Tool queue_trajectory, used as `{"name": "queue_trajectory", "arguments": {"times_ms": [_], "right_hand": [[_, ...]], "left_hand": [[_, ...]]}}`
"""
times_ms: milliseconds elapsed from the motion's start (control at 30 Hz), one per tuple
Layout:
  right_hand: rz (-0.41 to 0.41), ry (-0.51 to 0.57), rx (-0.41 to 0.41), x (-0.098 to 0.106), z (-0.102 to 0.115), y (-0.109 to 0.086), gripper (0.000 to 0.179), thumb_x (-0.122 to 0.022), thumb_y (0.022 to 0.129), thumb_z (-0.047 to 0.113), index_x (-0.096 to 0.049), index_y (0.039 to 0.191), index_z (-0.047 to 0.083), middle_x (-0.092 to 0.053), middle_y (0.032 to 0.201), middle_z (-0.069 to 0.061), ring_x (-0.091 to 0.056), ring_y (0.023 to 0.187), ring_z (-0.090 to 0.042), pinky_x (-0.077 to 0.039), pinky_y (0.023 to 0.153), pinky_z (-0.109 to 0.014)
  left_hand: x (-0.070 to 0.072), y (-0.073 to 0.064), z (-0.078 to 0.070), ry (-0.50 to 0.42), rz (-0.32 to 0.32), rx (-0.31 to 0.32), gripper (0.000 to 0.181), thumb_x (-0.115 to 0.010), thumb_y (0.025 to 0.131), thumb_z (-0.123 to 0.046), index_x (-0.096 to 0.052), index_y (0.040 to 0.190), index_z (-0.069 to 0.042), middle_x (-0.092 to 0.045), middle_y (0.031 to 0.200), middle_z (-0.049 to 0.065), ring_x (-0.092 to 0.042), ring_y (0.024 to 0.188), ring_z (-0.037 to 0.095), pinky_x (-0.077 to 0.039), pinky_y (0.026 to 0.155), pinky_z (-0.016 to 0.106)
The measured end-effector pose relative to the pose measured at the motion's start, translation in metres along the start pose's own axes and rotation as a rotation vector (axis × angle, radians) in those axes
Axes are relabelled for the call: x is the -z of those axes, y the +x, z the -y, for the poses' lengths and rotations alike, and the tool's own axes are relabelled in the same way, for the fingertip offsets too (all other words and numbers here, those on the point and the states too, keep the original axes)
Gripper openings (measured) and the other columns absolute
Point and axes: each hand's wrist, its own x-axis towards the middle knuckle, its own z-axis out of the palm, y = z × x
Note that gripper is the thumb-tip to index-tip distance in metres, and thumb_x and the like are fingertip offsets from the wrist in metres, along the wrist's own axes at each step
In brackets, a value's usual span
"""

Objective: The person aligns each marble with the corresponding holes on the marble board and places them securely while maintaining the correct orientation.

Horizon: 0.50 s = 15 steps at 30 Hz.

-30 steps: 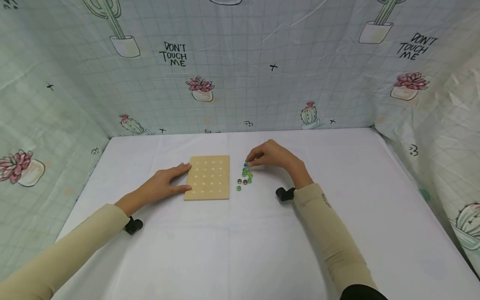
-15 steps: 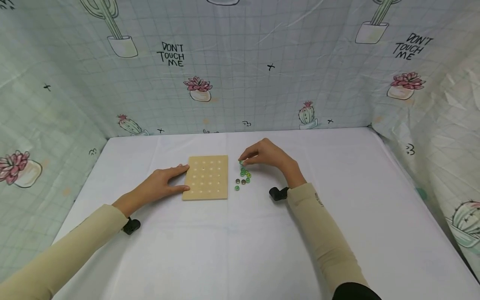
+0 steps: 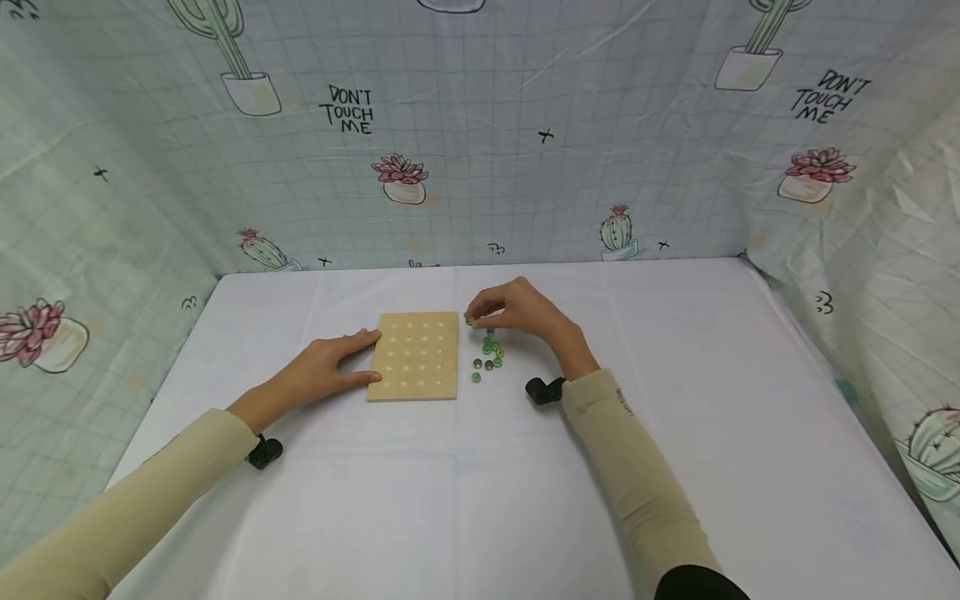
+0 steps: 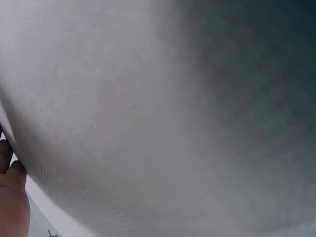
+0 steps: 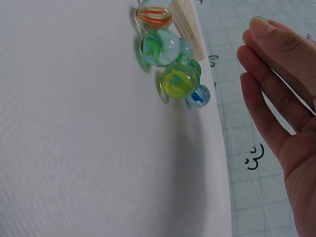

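Just off the far right corner of the pale wooden peg board with rows of small round holes [image 3: 413, 356], your right hand [image 3: 517, 310] has a small green glass marble [image 3: 470, 319] pinched at the tips of its curled fingers [image 3: 483, 306], lifted clear of the white cloth-covered bench [image 3: 480, 500]. I read this as the carry step: one marble picked, not yet seated. The next move calls for a short shift left over the board, then a careful lowering into one hole so it does not roll. The loose cluster of coloured glass marbles [image 3: 489, 357] lies on the bench just below that hand, beside the board's right edge. Your left hand [image 3: 330, 369] lies flat with straight fingers, its fingertips resting on the board's left edge, steadying it.
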Motion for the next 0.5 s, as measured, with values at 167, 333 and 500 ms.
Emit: {"name": "queue_trajectory", "arguments": {"times_ms": [167, 333, 500], "right_hand": [[-0.026, -0.065, 0.043, -0.002, 0.003, 0.003, 0.024, -0.082, 0.088, 0.015, -0.081, 0.112, 0.012, -0.078, 0.107, 0.002, -0.072, 0.097, -0.012, -0.059, 0.086, -0.033], [-0.072, -0.112, 0.101, -0.005, 0.006, 0.007, 0.022, -0.084, 0.085, 0.015, -0.083, 0.106, 0.014, -0.079, 0.102, 0.002, -0.072, 0.086, -0.008, -0.054, 0.072, -0.023], [-0.116, -0.118, 0.210, -0.008, 0.009, 0.013, 0.022, -0.086, 0.081, 0.009, -0.083, 0.103, 0.012, -0.079, 0.099, -0.001, -0.074, 0.085, -0.010, -0.052, 0.066, -0.020]], "left_hand": [[-0.001, -0.001, 0.001, 0.001, -0.006, -0.005, 0.087, -0.072, 0.088, -0.059, -0.041, 0.157, -0.015, -0.040, 0.158, 0.018, -0.039, 0.145, 0.039, -0.035, 0.116, 0.057], [-0.001, -0.001, 0.002, -0.007, -0.010, -0.014, 0.088, -0.070, 0.088, -0.061, -0.041, 0.157, -0.016, -0.040, 0.158, 0.016, -0.039, 0.145, 0.040, -0.035, 0.116, 0.057], [-0.001, 0.000, 0.003, 0.000, -0.008, -0.021, 0.088, -0.069, 0.088, -0.064, -0.042, 0.157, -0.016, -0.040, 0.158, 0.016, -0.039, 0.146, 0.036, -0.037, 0.115, 0.056]]}}
